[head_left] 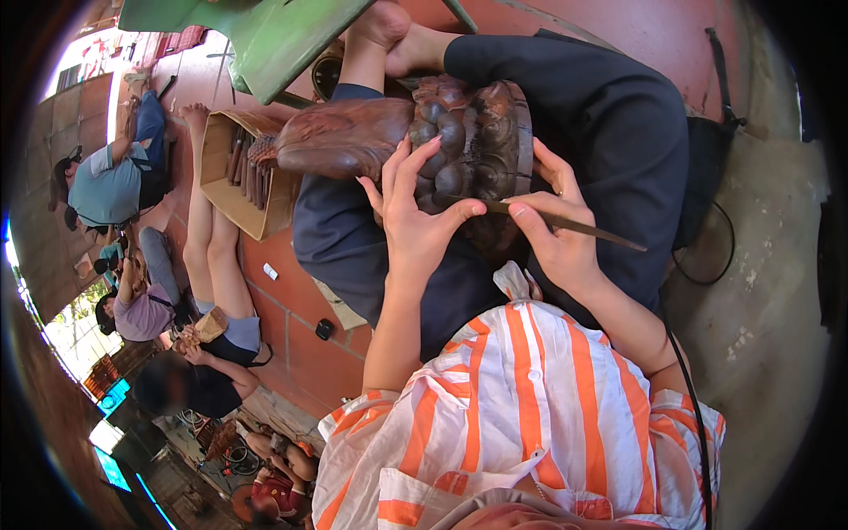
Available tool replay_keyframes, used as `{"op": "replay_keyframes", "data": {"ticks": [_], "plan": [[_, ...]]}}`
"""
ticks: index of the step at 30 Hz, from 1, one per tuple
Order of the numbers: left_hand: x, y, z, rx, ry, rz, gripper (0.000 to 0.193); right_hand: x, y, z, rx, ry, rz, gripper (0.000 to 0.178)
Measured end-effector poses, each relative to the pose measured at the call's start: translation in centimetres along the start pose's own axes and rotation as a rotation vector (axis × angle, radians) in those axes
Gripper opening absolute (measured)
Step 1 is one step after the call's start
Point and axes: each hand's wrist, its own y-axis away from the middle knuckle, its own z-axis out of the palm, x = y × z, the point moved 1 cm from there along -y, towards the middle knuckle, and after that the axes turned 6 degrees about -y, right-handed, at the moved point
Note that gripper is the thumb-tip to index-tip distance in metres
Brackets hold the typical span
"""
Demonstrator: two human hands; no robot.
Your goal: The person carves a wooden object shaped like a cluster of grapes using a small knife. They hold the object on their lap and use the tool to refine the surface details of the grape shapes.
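A dark reddish-brown carved wooden figure (415,132) with rounded knobs lies across my lap on dark trousers (609,132). My left hand (413,221) rests on the carved knobs, fingers spread, thumb pressing the front end of a thin chisel (565,223). My right hand (552,225) grips that chisel near its tip, against the figure's lower right edge. The tool's handle sticks out to the right. My bare feet (389,35) show beyond the figure.
A cardboard box (231,177) with several wooden-handled tools stands left on the red tiled floor (300,336). A green stool (265,35) stands at the top. Several people sit working at the left. A black bag and cable (707,194) lie to the right.
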Motion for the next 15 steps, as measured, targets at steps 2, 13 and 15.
{"op": "replay_keyframes", "data": {"ticks": [2,13,15], "plan": [[1.1,0.1,0.6,0.077,-0.024,-0.055,0.080,0.5,-0.2,-0.5,0.021,-0.133,0.056,0.014],[1.2,0.0,0.5,0.086,-0.004,-0.045,0.070,0.0,-0.6,-0.3,0.043,-0.160,0.123,0.012],[1.3,-0.3,1.7,0.171,-0.083,-0.052,0.070,0.3,-0.9,-0.4,0.072,-0.283,0.208,0.013]]}}
